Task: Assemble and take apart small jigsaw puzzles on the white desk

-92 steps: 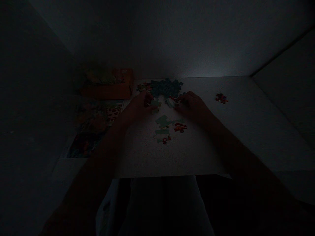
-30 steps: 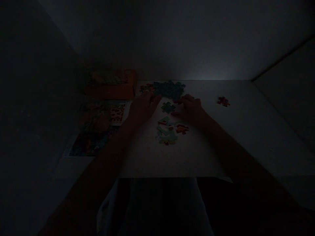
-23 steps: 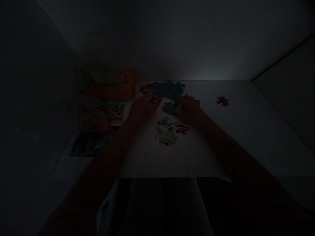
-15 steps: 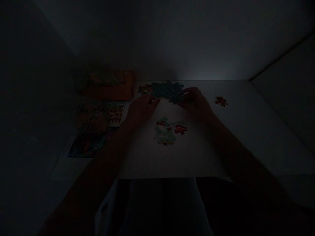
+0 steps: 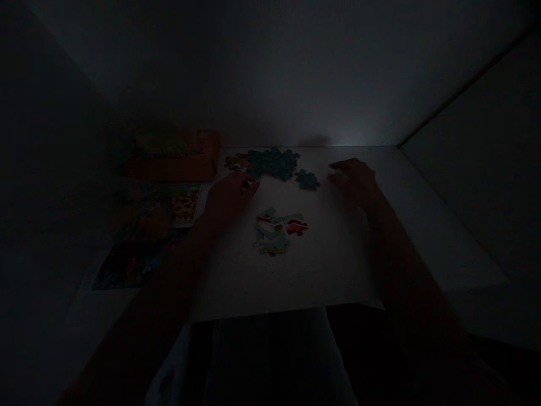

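Observation:
Dark teal jigsaw pieces (image 5: 273,163) lie piled at the back of the white table. A smaller teal puzzle cluster (image 5: 307,180) lies apart, just to their right. My left hand (image 5: 230,194) rests by the pile's front left, fingers curved and thumb apart, with nothing clear between them. To the right of the small cluster, my right hand (image 5: 357,181) is open, its thumb and fingers spread and apart from the cluster. Nearer to me lies a loose group of pale green puzzle pieces (image 5: 273,232) with red-orange pieces (image 5: 297,226) at its right side.
The scene is very dark. Multicoloured pieces (image 5: 236,162) sit left of the teal pile. An orange box (image 5: 177,166) stands at back left, with printed picture sheets (image 5: 127,265) in front. A wall (image 5: 270,101) borders the table (image 5: 321,270) behind.
My right hand has drawn away rightward from the teal pieces, and a small cluster now lies separate. The red-brown piece at right no longer shows. The view has shifted slightly.

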Tool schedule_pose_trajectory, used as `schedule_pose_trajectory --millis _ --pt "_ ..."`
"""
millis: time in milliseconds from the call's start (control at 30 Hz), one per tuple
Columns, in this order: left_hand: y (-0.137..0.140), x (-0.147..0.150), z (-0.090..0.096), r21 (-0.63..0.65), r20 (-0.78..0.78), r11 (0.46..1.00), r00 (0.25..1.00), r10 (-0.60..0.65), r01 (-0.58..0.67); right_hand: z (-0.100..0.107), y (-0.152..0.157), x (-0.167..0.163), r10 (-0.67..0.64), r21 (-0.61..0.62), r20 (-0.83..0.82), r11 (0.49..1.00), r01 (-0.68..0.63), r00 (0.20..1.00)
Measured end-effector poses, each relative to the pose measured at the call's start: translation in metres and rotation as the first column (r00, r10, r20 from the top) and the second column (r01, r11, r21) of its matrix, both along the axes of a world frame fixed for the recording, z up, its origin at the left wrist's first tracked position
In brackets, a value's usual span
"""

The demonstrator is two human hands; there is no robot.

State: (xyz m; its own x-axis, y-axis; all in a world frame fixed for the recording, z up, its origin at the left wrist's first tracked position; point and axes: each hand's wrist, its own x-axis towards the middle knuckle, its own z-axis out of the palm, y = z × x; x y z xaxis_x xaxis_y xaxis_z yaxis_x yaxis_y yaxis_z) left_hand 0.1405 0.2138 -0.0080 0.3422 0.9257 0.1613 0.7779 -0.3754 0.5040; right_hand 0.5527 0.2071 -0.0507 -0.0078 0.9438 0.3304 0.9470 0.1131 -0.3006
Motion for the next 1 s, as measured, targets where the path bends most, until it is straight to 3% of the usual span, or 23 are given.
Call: schedule_pose_trajectory --millis 100,233,400,633,700,767,833,867,900,1000 --pt "0.000 0.000 0.001 -0.015 -0.014 1.000 1.000 0.011 -0.012 0.002 -0.001 -0.038 0.028 -0.074 -0.011 0.997 -0.029 1.000" --pt "0.000 0.000 0.003 -0.038 -0.024 0.999 0.999 0.021 -0.022 0.005 -0.003 -0.050 0.139 -0.106 -0.194 0.981 -0.162 0.971" --pt "-0.003 0.001 0.005 -0.034 -0.027 0.999 0.999 0.037 -0.038 0.005 0.004 -0.047 0.216 -0.071 -0.544 0.951 -0.301 0.811" --pt "-0.002 0.001 0.004 -0.028 -0.021 0.999 0.999 0.039 -0.040 0.012 0.004 -0.058 0.188 -0.036 -0.741 0.947 -0.318 0.645" --pt "-0.002 0.001 0.003 -0.018 -0.027 0.999 0.999 0.040 -0.040 0.021 -0.004 -0.060 0.237 -0.060 -0.758 0.902 -0.427 0.608" --pt "-0.002 0.001 0.003 -0.011 -0.034 0.999 0.999 0.040 -0.041 0.031 -0.013 -0.061 0.327 -0.143 -0.736 0.781 -0.608 0.593" --pt "-0.002 0.001 0.003 -0.013 -0.040 0.999 0.999 0.030 -0.030 0.037 -0.019 -0.060 0.415 -0.217 -0.681 0.672 -0.708 0.603" --pt "-0.001 0.001 0.003 -0.017 -0.041 0.999 0.999 0.027 -0.027 0.037 -0.019 -0.059 0.441 -0.227 -0.643 0.670 -0.706 0.626" --pt "-0.001 0.002 0.003 -0.020 -0.040 0.999 0.999 0.028 -0.029 0.036 -0.019 -0.058 0.444 -0.216 -0.600 0.710 -0.670 0.665" --pt "0.000 0.002 0.002 -0.019 -0.030 0.999 0.999 0.029 -0.030 0.021 -0.010 -0.056 0.343 -0.125 -0.443 0.891 -0.436 0.828"
